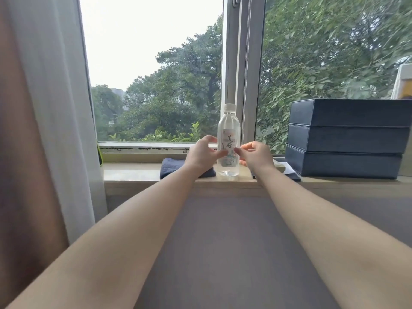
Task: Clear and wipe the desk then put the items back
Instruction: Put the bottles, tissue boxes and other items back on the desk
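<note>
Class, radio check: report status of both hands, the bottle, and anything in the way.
Left hand and right hand open, flanking the bottle, fingertips at its label, no grip closed. Bottle upright on the sill. Dark cloth left, stacked boxes right.

Desk clear; bottle flanked by cloth, boxes.

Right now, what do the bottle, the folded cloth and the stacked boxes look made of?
Bottle: clear glossy plastic, see-through, white cap, paper-like label. Cloth: dark blue soft fabric, matte, probably towelling. Stacked boxes: dark blue, faint sheen and stitched-looking edges, possibly faux leather.
</note>
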Demonstrator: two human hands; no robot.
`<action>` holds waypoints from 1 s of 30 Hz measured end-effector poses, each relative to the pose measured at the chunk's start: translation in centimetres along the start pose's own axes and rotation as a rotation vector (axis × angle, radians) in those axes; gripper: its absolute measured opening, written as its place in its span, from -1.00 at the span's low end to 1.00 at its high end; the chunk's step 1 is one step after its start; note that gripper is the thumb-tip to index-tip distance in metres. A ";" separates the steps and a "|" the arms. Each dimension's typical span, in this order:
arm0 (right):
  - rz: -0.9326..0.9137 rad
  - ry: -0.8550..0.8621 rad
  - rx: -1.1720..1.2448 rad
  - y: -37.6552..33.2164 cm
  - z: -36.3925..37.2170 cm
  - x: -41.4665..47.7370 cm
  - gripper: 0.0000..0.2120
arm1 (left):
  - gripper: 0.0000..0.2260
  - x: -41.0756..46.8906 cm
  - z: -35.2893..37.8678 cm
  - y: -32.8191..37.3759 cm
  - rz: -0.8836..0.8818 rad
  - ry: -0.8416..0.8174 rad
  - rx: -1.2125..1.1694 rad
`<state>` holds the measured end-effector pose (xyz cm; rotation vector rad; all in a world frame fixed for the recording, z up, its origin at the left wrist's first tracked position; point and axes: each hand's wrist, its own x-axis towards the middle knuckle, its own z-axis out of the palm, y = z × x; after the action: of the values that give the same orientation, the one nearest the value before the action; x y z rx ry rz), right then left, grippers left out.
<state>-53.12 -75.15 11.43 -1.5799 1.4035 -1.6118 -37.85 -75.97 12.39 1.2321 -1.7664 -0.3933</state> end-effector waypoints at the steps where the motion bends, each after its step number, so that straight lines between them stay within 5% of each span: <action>1: -0.005 -0.006 0.018 -0.2 0.2 -0.4 -0.82 | -0.54 -0.4 -0.5 -0.1 0.002 0.001 -0.010; 16: -0.059 -0.157 0.314 -5.5 7.3 -7.4 -0.82 | -0.56 -7.9 -12.2 -1.8 0.054 0.102 0.004; 30: -0.085 -0.410 0.474 -10.4 18.4 -15.2 -0.84 | -0.60 -17.0 -24.8 -6.0 -0.081 0.258 0.129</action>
<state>-29.57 -64.13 10.46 -1.5706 0.6894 -1.4223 -12.86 -58.29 12.95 1.3831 -1.5437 -0.1588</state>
